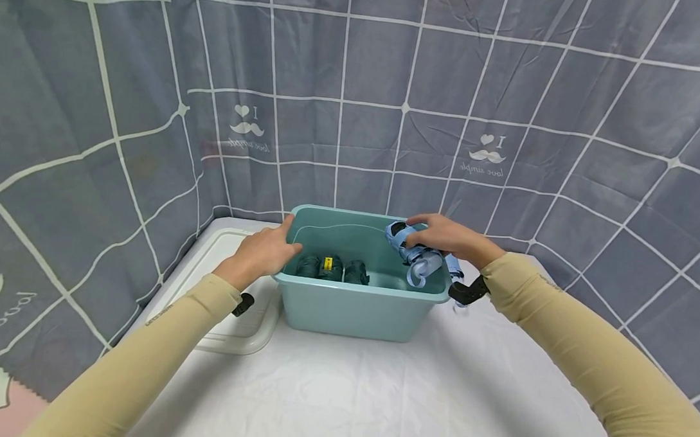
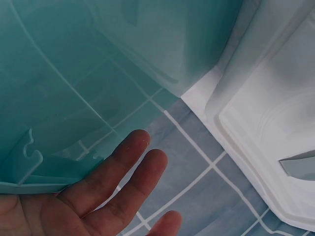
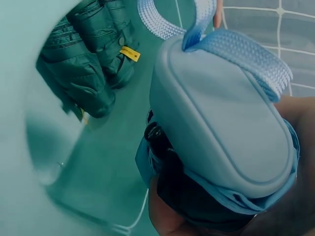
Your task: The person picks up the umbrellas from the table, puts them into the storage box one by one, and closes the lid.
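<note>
Right hand (image 1: 446, 236) grips blue umbrella (image 3: 221, 123); left hand (image 1: 262, 251) at bin rim (image 1: 361, 289)

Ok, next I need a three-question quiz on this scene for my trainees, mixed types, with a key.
1. Which hand holds the light blue folded umbrella?
2. True or false: the white lid is on top of the teal bin.
3. What colour is the tag on a dark green bundle? a) red b) yellow c) white

Key:
1. The right hand.
2. False; it lies beside the bin.
3. b
</note>
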Demonstrator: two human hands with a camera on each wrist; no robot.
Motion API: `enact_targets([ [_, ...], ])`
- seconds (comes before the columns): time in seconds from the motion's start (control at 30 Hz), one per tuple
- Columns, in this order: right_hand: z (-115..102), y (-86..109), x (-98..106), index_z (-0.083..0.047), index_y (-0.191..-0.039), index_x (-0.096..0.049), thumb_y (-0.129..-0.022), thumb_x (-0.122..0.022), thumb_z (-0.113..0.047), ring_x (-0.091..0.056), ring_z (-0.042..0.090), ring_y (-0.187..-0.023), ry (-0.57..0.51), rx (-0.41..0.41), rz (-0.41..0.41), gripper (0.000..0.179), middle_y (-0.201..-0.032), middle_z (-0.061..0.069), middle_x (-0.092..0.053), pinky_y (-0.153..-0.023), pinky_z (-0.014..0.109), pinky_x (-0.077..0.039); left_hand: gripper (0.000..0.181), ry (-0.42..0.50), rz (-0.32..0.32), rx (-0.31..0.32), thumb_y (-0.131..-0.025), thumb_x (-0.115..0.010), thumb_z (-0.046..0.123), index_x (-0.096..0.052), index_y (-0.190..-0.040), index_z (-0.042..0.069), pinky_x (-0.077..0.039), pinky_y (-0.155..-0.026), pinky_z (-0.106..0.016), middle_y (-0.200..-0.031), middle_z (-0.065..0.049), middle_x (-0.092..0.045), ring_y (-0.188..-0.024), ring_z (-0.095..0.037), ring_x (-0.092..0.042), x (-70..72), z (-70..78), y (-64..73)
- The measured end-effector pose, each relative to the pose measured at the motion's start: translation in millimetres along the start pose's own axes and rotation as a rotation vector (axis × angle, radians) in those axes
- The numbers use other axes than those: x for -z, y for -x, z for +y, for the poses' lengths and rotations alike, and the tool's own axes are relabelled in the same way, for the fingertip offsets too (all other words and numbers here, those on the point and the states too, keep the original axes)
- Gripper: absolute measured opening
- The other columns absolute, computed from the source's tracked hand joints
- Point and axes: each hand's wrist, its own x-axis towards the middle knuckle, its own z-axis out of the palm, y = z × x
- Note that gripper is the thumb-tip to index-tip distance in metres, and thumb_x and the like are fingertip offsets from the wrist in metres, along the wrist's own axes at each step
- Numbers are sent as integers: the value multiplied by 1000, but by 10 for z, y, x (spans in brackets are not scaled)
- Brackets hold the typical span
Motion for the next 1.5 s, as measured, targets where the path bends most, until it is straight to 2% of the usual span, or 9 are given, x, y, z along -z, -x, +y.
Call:
enact_targets([
  [0.13,-30,-65,-52,-14,-156,-37,-88,-65,-27,-59,20,-89,17,-6,-18,74,-144,19,-48,-71,32,-51,81,4,1,-2,-101,-44,44,-7,-163,7,-52,-73,-51,-128,-27,-64,-98,-38,-68,-3,-7,4],
  [0.3,-56,-134,-116,-10,-155,-38,-89,-64,-24,-58,17,-77,-6,-21,-60,72,-134,19,-52,-67,30,-50,81,7,1,0,-101,-44,44,-7,-163,7,-51,-70,-48,-119,-23,-68,-91,-35,-68,-11,0,7],
  [0.5,-91,-217,-192,-9,-155,-37,-89,-64,-24,-58,18,-80,3,-67,-90,73,-123,17,-55,-67,30,-51,81,8,-3,3,-102,-44,44,-7,-163,8,-51,-68,-46,-122,-23,-68,-90,-33,-68,-19,9,16],
  [0.9,-113,-393,-257,-6,-155,-38,-89,-62,-26,-62,19,-85,96,-103,-168,72,-128,19,-58,-69,32,-54,80,-2,0,1,-102,-44,45,-7,-163,9,-51,-70,-47,-112,-20,-69,-91,-33,-67,-13,27,8],
  [1.13,-111,-501,-298,-4,-155,-37,-92,-62,-25,-64,19,-84,127,-123,-231,71,-128,19,-58,-69,33,-56,80,-8,2,1,-102,-44,44,-8,-163,8,-52,-75,-51,-120,-23,-68,-98,-35,-66,2,34,4],
  [1.37,-113,-608,-359,-5,-145,-53,-91,-65,-24,-65,20,-87,175,-118,-278,58,-123,17,-62,-72,37,-58,80,-14,2,7,-101,-43,44,-7,-163,8,-52,-76,-52,-124,-24,-66,-98,-36,-66,-5,17,-2],
  [1.5,-144,-652,-395,-4,-145,-52,-93,-64,-23,-66,20,-87,166,-132,-307,57,-122,16,-62,-72,37,-59,80,-13,2,10,-101,-43,45,-8,-163,9,-52,-74,-51,-120,-23,-68,-94,-35,-67,-8,20,4],
])
